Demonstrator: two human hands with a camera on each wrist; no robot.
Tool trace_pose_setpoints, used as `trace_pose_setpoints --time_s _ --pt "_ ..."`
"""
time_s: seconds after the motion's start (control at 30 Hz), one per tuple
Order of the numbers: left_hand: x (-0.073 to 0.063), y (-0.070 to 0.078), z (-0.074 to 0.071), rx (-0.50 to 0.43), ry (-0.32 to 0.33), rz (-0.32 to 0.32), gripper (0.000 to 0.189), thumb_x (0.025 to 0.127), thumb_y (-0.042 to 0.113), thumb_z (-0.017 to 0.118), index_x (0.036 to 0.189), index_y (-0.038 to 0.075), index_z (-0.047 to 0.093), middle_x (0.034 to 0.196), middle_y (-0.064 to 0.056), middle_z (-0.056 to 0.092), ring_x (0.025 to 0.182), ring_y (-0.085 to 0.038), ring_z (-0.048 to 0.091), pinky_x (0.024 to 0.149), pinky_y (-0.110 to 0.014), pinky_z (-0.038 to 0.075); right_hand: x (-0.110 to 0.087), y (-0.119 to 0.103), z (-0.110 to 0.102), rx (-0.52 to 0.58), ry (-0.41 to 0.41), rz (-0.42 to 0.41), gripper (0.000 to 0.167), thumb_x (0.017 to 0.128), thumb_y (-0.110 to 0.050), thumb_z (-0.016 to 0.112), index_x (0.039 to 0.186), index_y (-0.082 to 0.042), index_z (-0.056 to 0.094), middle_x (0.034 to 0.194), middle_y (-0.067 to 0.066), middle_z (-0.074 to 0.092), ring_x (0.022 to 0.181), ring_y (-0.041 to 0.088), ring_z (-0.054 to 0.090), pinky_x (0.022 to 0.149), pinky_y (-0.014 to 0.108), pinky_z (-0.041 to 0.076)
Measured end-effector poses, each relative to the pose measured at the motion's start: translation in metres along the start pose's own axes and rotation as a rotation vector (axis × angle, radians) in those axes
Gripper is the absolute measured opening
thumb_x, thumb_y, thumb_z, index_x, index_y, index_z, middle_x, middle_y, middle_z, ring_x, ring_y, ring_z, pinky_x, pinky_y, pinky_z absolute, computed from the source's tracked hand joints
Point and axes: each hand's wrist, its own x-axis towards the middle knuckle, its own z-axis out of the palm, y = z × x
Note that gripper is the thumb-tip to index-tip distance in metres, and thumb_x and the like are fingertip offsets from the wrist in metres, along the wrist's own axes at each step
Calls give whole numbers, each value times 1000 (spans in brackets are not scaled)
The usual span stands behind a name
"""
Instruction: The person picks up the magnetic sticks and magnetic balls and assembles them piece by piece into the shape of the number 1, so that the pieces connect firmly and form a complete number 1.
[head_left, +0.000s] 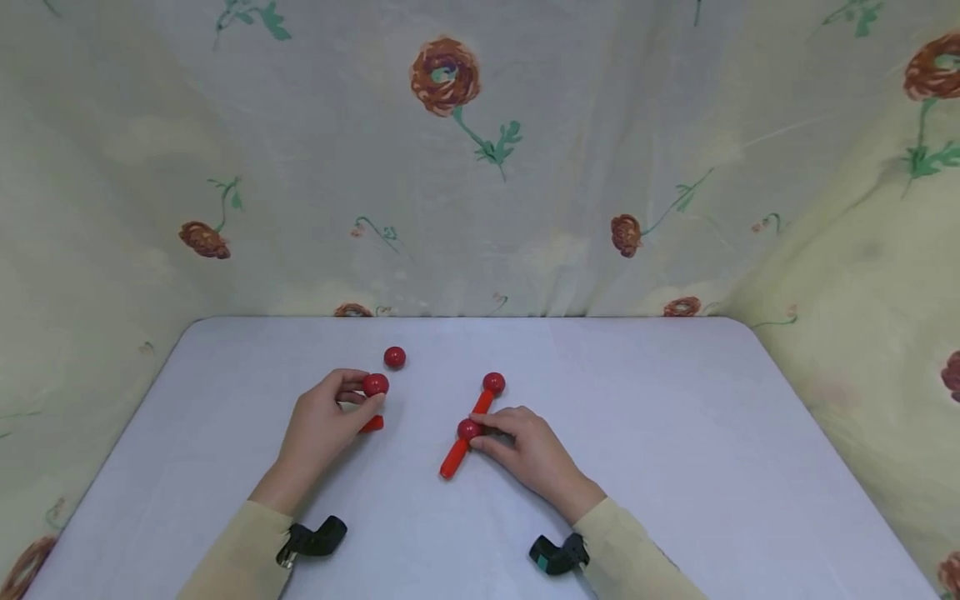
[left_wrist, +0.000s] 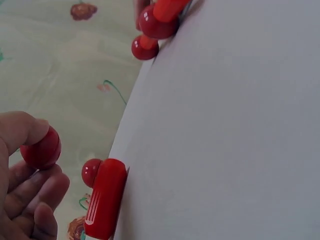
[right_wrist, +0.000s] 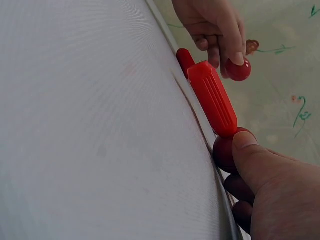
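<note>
Raised over the table, my left hand (head_left: 322, 425) pinches a glossy red ball (head_left: 376, 384) between thumb and fingers. Below that hand lies a loose red ridged stick (left_wrist: 106, 200), partly hidden by it in the head view. My right hand (head_left: 536, 454) pinches another red ball (head_left: 468, 429), the middle one of a straight row. From this ball one red stick (head_left: 453, 460) points toward the near side, and a second stick (head_left: 483, 402) leads to a red end ball (head_left: 493, 383). In the right wrist view, the near stick (right_wrist: 212, 97) meets the held ball.
One more red ball (head_left: 394, 357) rests on the white table (head_left: 675, 417) beyond the left hand. Flowered cloth (head_left: 555, 167) hangs behind the table and along its sides. Each forearm wears a black wrist device (head_left: 318, 537).
</note>
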Motion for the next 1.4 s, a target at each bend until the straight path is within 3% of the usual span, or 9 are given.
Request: trace_pose_setpoints --time_s 0.17,0.3,0.5,0.7,0.9,1.4 --pt "-17 1 -4 -85 -40 25 42 85 36 79 119 17 62 95 1 69 83 -14 63 70 -31 53 1 -1 0 -5 7 -3 40 88 -35 75 127 -26 69 113 -17 66 102 3 55 87 28 51" --pt "-27 -2 -3 -164 -91 19 45 84 35 80 121 18 61 103 1 68 82 -14 65 71 -28 54 1 -1 1 -6 4 -3 40 88 -35 75 127 -25 69 113 -16 66 102 3 56 87 28 50" --pt "-35 -8 7 -219 -155 32 49 84 30 81 128 16 63 111 0 65 86 -13 66 74 -24 55 0 0 2 -14 13 -13 41 88 -36 75 127 -25 69 114 -15 67 103 5 57 87 29 51" --pt "-41 -11 17 -291 -209 -7 44 82 27 83 122 20 67 113 1 66 84 -11 69 73 -26 55 0 1 2 -3 8 1 40 89 -36 75 127 -25 69 113 -16 66 103 4 56 88 28 50" --pt "-45 -13 23 -297 -258 -32 42 79 28 85 117 21 68 106 2 69 84 -10 69 78 -26 55 1 1 2 -4 -2 7 40 89 -37 74 128 -27 68 113 -18 66 101 2 55 86 27 50" --pt "-45 -17 23 -314 -331 50 40 80 20 85 114 17 65 103 1 70 85 -12 70 77 -26 55 1 2 3 -6 12 -7 41 89 -36 74 128 -24 68 110 -15 67 99 3 55 83 26 51"
